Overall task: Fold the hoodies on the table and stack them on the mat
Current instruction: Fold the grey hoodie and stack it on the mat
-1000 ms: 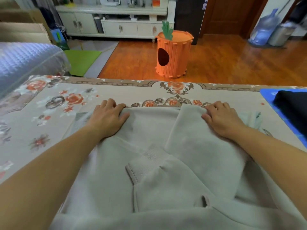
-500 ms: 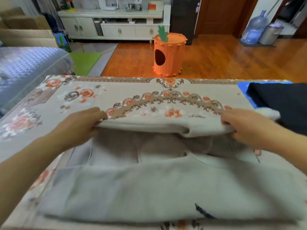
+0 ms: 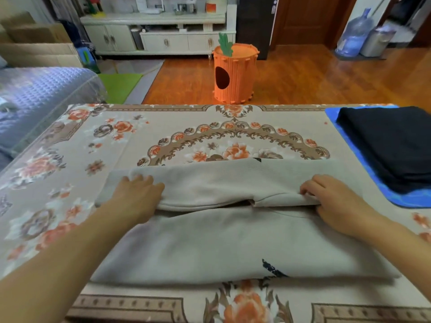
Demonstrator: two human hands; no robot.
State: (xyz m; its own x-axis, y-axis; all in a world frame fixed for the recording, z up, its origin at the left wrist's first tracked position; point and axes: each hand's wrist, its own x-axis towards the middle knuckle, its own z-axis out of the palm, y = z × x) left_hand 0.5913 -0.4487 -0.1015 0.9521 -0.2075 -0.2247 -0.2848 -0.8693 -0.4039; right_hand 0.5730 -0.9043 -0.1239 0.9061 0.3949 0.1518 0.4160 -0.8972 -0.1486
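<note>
Spreading across the whole near field, floral-patterned desk [image 3: 70, 173] carrying the work. Lying nearest, just behind the desk's front border: beige hoodie [image 3: 233, 243], flattened into a wide band with a small dark print near its right front edge. Doubling back over its far half, a folded flap, its hem edge hanging slightly raised above the lower layer.

Gripping that flap at the left end, left hand [image 3: 137, 197], fingers curled over the top of the cloth with the thumb tucked beneath. Pinching the flap's right corner, right hand [image 3: 333, 201], fingers bunched and the fabric puckering between them. Both hands clamping cloth, set well apart at opposite ends of the fold.

Judging by the drape and soft creases: thick fleece, limp and light, not slippery, sagging wherever unsupported. Holding wide at the two ends of the fold looking like the sound choice, keeping the edge taut and the layers aligned; gripping nearer the middle likely letting the ends droop and skew.

Further back on the right, blue mat [image 3: 363, 164] bearing a folded dark hoodie [image 3: 394, 145], near the beige one but not touching. Beyond the desk, orange carrot-shaped bin [image 3: 234, 74] standing on wooden floor, white cabinets behind.
</note>
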